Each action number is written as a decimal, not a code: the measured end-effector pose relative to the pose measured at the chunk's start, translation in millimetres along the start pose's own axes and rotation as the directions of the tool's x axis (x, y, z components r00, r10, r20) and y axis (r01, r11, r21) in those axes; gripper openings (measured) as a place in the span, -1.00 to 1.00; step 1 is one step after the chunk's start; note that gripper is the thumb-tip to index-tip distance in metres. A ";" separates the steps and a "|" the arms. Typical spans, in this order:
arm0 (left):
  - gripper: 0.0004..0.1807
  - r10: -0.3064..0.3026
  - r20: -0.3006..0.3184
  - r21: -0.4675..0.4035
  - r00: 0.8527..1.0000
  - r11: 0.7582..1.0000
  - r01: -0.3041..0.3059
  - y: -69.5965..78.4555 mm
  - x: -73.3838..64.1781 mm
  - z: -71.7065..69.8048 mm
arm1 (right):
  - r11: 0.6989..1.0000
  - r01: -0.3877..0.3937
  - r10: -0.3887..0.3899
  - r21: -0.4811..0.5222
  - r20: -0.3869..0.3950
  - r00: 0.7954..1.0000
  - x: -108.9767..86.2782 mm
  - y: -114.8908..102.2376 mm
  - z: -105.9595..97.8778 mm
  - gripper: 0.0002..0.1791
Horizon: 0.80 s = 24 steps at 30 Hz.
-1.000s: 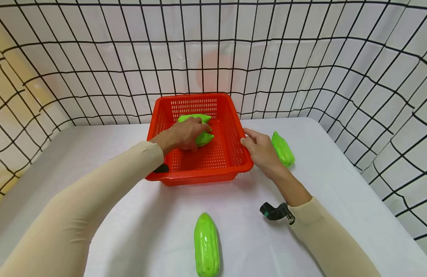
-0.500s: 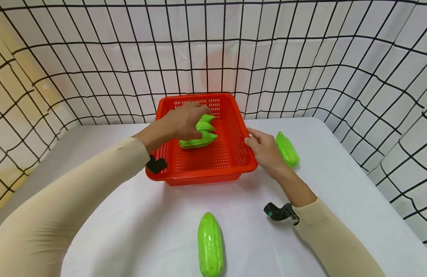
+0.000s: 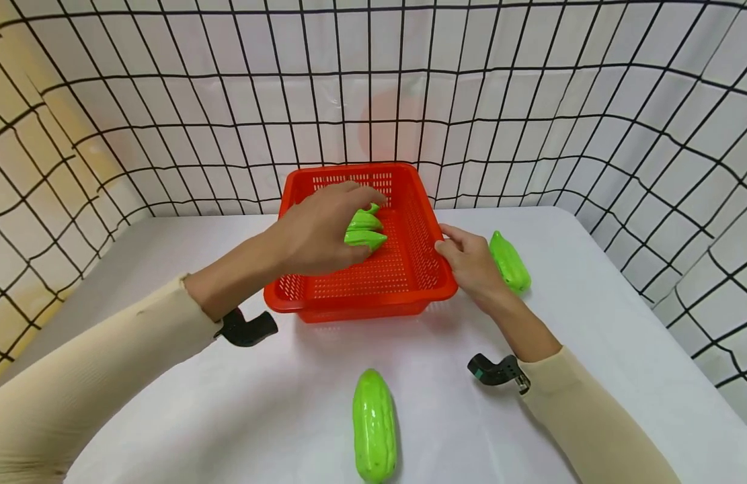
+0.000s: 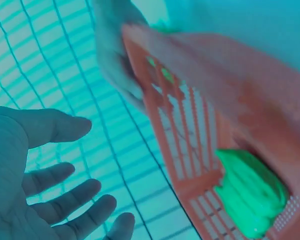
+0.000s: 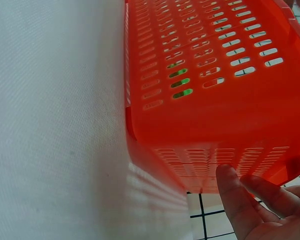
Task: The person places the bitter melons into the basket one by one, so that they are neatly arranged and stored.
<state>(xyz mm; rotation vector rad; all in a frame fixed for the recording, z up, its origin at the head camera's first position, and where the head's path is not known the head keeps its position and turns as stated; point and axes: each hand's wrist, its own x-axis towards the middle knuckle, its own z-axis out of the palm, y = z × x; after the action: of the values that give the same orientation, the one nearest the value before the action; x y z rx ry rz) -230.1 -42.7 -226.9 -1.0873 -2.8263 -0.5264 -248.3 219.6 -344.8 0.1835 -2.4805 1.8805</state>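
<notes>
The left hand (image 3: 325,232), empty with fingers parted, hovers near long, glossy green gourds (image 3: 366,239) in a perforated red plastic basket (image 3: 361,302) on a white surface (image 3: 464,433); the right hand (image 3: 475,266) grips the basket's rim.

A black wire grid (image 3: 370,71) curves from eight o'clock through twelve to four around the white worktop (image 3: 458,430); pale sheeting (image 3: 355,40) backs it, with a yellow patch (image 3: 10,67) near ten.

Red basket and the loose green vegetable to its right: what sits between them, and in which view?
In the head view, the right hand lies between the red basket and the green vegetable, touching the basket's rim.
</notes>
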 end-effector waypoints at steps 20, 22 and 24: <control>-0.37 -0.017 0.200 0.007 0.980 1.000 0.016 44.3 -98.7 68.3 | 1.000 0.015 -0.015 -0.004 0.006 1.000 -1.0 0.0 1.2 -0.44; -0.34 -0.032 0.221 0.014 0.975 0.999 0.030 45.7 -103.5 76.3 | 1.000 0.016 -0.016 -0.001 0.007 1.000 -1.2 -0.2 1.1 -0.44; -0.31 -0.044 0.238 0.017 0.970 0.999 0.041 47.3 -108.2 83.4 | 1.000 0.018 -0.018 -0.001 0.008 1.000 -1.3 -0.2 0.8 -0.44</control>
<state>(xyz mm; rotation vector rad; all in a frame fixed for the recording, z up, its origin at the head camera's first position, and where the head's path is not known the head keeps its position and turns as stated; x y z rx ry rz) -113.0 -50.8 -311.3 -1.1630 -3.0590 -0.4055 -247.0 218.9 -344.9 0.2132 -2.4766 1.8753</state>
